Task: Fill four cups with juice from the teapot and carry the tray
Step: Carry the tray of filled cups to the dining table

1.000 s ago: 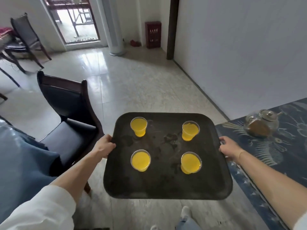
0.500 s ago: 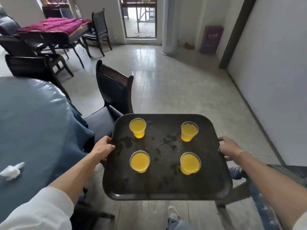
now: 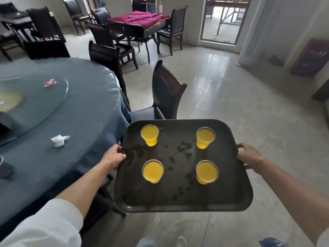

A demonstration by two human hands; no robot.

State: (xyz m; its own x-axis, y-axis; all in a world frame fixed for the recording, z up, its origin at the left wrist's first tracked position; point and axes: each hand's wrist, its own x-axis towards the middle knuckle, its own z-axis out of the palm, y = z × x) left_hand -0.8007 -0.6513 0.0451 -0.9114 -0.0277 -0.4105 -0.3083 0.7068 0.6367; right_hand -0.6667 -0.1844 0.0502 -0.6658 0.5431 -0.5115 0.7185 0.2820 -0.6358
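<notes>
A black tray (image 3: 181, 198) is held level in the air in front of me, over the floor. My left hand (image 3: 114, 156) grips its left rim and my right hand (image 3: 249, 155) grips its right rim. Several clear plastic cups of yellow juice stand upright on it: far left (image 3: 149, 134), far right (image 3: 205, 137), near left (image 3: 152, 171), near right (image 3: 206, 171). Wet patches mark the tray between the cups. The teapot is out of view.
A round table with a blue cloth (image 3: 53, 122) lies to my left, carrying a glass turntable (image 3: 35, 104) and a crumpled tissue (image 3: 59, 139). A dark chair (image 3: 167, 93) stands just beyond the tray. More chairs and a red-covered table (image 3: 140, 18) fill the back. Tiled floor stretches to the right.
My view has swung left: the teapot and its table are gone from sight, and the round blue table and back dining tables have come in. Both hands keep their grip; the cups stay upright.
</notes>
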